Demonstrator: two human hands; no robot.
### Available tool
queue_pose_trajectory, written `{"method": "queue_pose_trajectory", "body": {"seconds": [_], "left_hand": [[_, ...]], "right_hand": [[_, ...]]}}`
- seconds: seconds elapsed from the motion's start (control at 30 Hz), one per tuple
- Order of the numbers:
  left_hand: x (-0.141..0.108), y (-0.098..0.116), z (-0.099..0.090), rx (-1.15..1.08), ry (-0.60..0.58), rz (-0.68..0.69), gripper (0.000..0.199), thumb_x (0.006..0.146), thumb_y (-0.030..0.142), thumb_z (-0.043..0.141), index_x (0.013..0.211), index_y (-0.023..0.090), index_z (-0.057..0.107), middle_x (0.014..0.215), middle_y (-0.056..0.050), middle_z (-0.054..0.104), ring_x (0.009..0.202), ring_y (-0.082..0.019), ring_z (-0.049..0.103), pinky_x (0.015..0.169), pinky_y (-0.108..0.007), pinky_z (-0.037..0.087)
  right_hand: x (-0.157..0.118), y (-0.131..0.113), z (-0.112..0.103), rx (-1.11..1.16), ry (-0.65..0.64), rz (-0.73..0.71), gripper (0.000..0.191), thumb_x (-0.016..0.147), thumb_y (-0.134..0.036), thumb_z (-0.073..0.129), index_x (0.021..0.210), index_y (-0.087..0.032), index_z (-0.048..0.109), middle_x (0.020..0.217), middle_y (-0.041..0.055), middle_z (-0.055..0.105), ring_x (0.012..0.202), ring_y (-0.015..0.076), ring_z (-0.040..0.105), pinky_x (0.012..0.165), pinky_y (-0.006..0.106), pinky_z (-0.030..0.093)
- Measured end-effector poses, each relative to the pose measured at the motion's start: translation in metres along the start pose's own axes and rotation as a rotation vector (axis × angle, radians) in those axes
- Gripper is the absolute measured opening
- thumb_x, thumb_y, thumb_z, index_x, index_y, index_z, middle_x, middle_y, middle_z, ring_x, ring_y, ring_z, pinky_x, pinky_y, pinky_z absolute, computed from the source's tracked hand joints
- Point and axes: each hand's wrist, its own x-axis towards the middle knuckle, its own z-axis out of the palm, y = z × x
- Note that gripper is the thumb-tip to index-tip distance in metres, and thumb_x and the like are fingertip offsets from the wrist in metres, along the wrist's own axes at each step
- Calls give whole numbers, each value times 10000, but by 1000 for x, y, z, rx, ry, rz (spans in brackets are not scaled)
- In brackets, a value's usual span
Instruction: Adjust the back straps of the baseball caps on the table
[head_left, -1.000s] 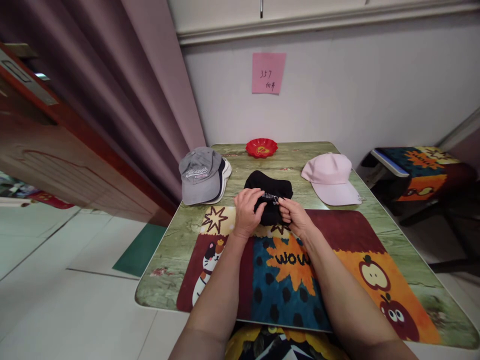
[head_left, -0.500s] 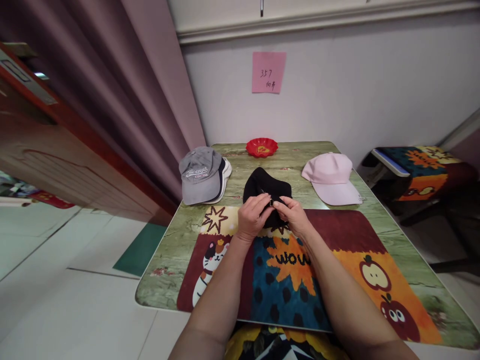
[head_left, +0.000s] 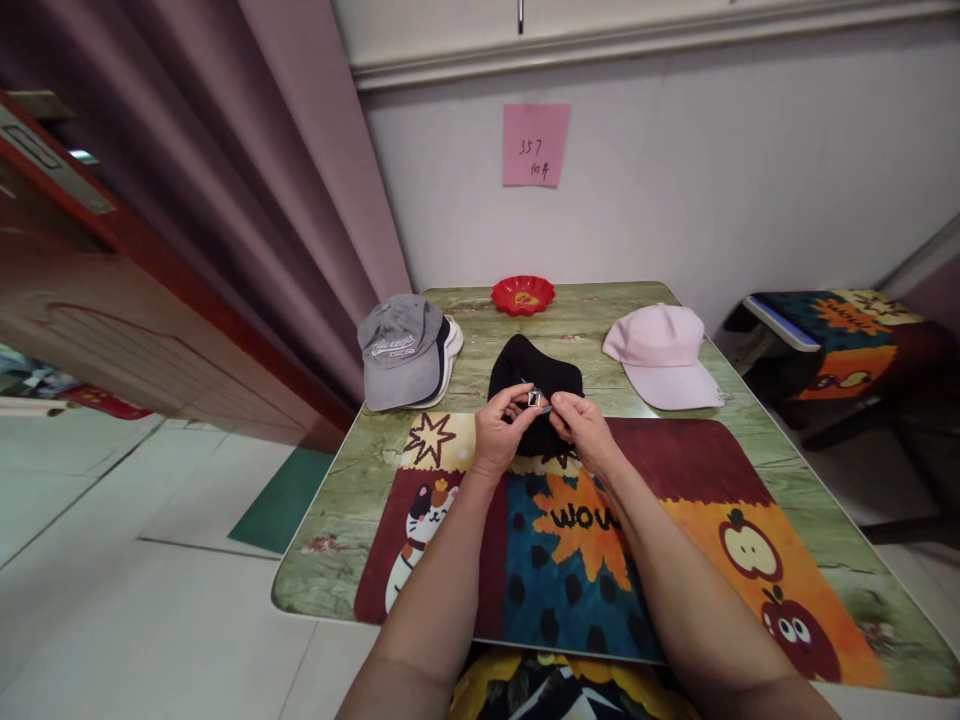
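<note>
A black cap (head_left: 536, 362) lies in front of me on the table, over the upper edge of the patterned mat. My left hand (head_left: 504, 430) is closed, its thumb and fingers pinching a small square metal buckle (head_left: 535, 398) at the cap's near side. Close by on the right, my right hand (head_left: 585, 428) pinches what looks like the end of the cap's strap (head_left: 549, 408) beside the buckle. Most of the strap is hidden by my fingers.
Stacked caps (head_left: 401, 350), a grey one on top, sit at the left. A pink cap (head_left: 664, 355) rests at the right. Behind, near the wall, is a red scalloped dish (head_left: 523, 296). The mat (head_left: 712, 455) covers the near table; a stool (head_left: 840, 340) stands right.
The buckle has turned and now shows its square face between my left fingers. My right fingers have shifted slightly and hold the strap end just right of it. The other caps have not moved.
</note>
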Motion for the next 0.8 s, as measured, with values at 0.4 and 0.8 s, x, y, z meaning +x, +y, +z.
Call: {"method": "queue_pose_trajectory", "body": {"seconds": [0.4, 0.8], "left_hand": [[0, -4, 0, -136, 21, -173, 343, 713, 347, 856, 1009, 187, 785, 882, -40, 758, 605, -85, 554, 589, -218, 477], [2, 1, -2, -305, -12, -268, 381, 662, 316, 893, 989, 168, 764, 870, -45, 746, 715, -116, 645, 687, -241, 529]], "right_hand": [[2, 0, 1, 51, 37, 53, 508, 805, -688, 691, 874, -184, 702, 502, -70, 418, 405, 53, 234, 408, 240, 117], [2, 4, -1, 27, 15, 53, 447, 806, -631, 725, 814, -190, 654, 484, -85, 369, 416, 50, 202, 423, 244, 82]]}}
